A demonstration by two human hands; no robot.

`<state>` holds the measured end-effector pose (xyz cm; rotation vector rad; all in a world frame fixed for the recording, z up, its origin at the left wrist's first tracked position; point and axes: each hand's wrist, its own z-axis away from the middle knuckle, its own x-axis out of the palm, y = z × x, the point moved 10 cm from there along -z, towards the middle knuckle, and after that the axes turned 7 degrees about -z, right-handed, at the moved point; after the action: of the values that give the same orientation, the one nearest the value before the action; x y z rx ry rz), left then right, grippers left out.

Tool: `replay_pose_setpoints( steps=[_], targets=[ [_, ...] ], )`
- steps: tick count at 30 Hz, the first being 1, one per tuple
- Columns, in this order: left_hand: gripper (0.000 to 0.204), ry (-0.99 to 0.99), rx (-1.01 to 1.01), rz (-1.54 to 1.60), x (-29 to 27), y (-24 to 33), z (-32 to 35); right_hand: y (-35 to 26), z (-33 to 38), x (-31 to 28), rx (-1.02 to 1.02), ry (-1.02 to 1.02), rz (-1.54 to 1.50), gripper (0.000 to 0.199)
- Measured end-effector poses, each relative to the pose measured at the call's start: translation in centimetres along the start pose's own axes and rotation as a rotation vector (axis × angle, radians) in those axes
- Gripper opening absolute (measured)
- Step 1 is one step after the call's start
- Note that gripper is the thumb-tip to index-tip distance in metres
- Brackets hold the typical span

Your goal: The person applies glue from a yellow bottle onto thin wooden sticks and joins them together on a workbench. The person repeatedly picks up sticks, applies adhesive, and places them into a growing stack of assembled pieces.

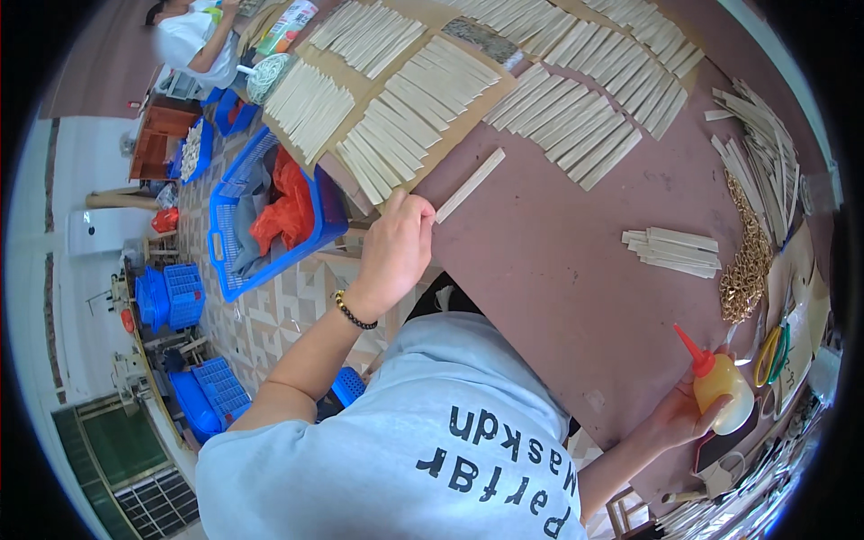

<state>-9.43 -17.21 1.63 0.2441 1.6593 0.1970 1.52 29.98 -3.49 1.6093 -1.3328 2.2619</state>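
My left hand (396, 250), fingers curled together, is at the table edge by the near end of a row of pale flat strips (409, 112) on brown board. What its fingertips hold, if anything, is hidden. A single pale strip (471, 184) lies slanted on the table, its near end beside my left knuckles. Over on the right, my right hand (688, 416) is wrapped round a rounded squeeze bottle (727, 396) with yellowish contents and a red pointed nozzle (691, 351), which points up and to the left.
More strips (567, 126) lie in rows at the far side. A small stack of strips (673, 250), a gold chain heap (745, 256) and scissors (772, 353) are on the right. Left of the table stands a blue basket (270, 270) with red plastic. Another person (193, 40) sits far left.
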Motion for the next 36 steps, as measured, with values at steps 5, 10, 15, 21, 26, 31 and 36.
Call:
replay_pose_setpoints(
  steps=[5,10,15,21,26,31,36],
  targets=[
    [0.005,0.034,-0.044,-0.068,-0.1,-0.8,0.1,-0.2,0.2,-0.1,-0.006,0.029,0.030,0.063],
    [0.007,0.108,-0.007,-0.087,-1.9,0.8,-0.5,-0.2,0.2,0.2,0.003,-0.016,0.048,0.063],
    [0.016,0.285,0.175,-0.128,-3.5,2.6,-2.7,0.2,0.1,0.4,0.040,-0.051,0.062,0.059],
    [0.017,0.291,0.219,-0.282,-2.0,3.1,-4.8,-0.4,0.8,1.9,-0.034,-0.015,0.134,0.059],
    [0.012,0.349,0.239,-0.287,-2.2,2.6,-5.3,-0.3,0.6,1.6,-0.038,-0.039,0.142,0.057],
    [0.009,0.370,0.228,-0.288,-2.5,2.4,-5.7,-0.2,0.4,1.1,-0.011,-0.025,0.123,0.057],
    [0.010,0.367,0.208,-0.279,-2.5,1.9,-6.0,0.1,0.3,0.1,0.014,0.011,0.076,0.058]
  ],
)
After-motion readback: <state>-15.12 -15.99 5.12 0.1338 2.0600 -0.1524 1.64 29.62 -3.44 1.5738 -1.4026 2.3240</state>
